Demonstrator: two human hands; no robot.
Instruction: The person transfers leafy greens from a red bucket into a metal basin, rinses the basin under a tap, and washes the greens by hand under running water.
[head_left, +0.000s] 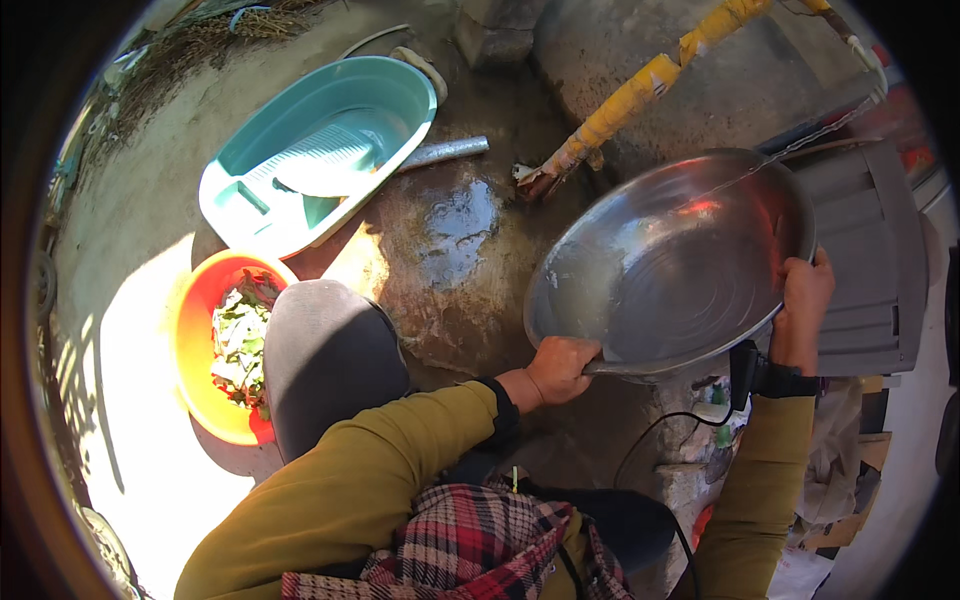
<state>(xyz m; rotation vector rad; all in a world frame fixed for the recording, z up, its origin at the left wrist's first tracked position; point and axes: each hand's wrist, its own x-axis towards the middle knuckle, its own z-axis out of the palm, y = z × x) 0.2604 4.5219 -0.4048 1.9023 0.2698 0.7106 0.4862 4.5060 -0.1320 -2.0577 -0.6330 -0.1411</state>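
I hold a large metal wok (675, 262) in front of me, tilted. My left hand (561, 369) is closed around its near-left edge, where a handle seems to be. On the right side, my right hand (806, 304) grips the rim with the fingers curled over it. A thin stream of water (817, 129) runs from the end of a pale hose or tap (874, 71) at the upper right down into the wok. Some water appears pooled in the wok's lower left. My fingertips under the wok are hidden.
A turquoise basin (397, 82) with a washboard stands at the upper left, a metal tube (450, 152) by its rim. An orange tub (196, 382) of leafy vegetable pieces (240, 330) sits beside my left knee. A yellow-wrapped pipe (622, 101) slants beyond the wok; a grey plastic lid or bin (862, 247) lies right.
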